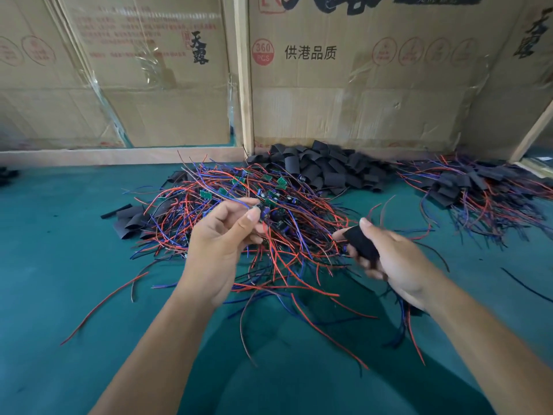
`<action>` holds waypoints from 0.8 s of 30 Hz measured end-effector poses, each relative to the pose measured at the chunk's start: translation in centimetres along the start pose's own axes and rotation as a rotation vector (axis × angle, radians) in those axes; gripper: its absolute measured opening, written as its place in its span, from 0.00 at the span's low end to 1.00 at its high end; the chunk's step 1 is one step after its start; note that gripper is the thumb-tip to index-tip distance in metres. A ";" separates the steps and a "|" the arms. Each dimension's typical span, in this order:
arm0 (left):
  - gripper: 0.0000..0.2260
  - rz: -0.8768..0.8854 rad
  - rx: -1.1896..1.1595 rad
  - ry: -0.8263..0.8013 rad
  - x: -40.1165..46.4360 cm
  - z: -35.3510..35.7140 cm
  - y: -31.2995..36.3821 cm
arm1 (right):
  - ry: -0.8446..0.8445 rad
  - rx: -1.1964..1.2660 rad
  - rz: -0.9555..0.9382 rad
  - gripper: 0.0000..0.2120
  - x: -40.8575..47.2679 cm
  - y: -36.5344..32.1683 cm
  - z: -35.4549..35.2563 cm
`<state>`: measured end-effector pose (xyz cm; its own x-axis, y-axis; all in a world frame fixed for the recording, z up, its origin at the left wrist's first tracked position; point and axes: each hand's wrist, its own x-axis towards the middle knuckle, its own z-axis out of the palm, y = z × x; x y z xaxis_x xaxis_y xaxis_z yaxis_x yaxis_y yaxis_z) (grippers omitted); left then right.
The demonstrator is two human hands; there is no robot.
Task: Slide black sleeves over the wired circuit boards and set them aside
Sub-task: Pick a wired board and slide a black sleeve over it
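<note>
My left hand (223,238) pinches a small wired circuit board (264,211) between thumb and fingers, above the tangled pile of red and blue wired boards (254,205). To its right, my right hand (392,259) grips a black sleeve (362,242), thumb on top, with loose wires trailing below the wrist. The two hands are apart. A heap of loose black sleeves (323,167) lies behind the wire pile. At the far right lies a pile of sleeved boards with wires (475,187).
All lies on a green mat (59,265). A few flat black sleeves (131,220) sit left of the wire pile. Cardboard boxes (359,70) and a wooden frame (244,85) wall off the back. A lone dark wire (526,286) lies at right.
</note>
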<state>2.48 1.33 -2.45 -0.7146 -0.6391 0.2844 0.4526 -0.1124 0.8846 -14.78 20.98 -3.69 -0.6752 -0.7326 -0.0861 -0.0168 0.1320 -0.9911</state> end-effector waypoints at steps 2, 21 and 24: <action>0.02 0.034 -0.021 0.036 0.3 -0.5 0.4 | -0.026 -0.032 -0.037 0.20 -0.1 0.4 0.2; 0.07 0.044 -0.120 0.158 0.8 -1.0 1.0 | -0.565 0.021 -0.031 0.21 -1.6 0.5 0.9; 0.02 0.039 -0.134 0.172 0.7 -1.0 1.0 | -0.370 -0.309 -0.217 0.17 -1.6 0.4 1.4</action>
<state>2.93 -0.01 -1.72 -0.5990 -0.7638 0.2402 0.5534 -0.1782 0.8136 -12.70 21.25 -4.14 -0.3272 -0.9444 0.0323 -0.3816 0.1008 -0.9188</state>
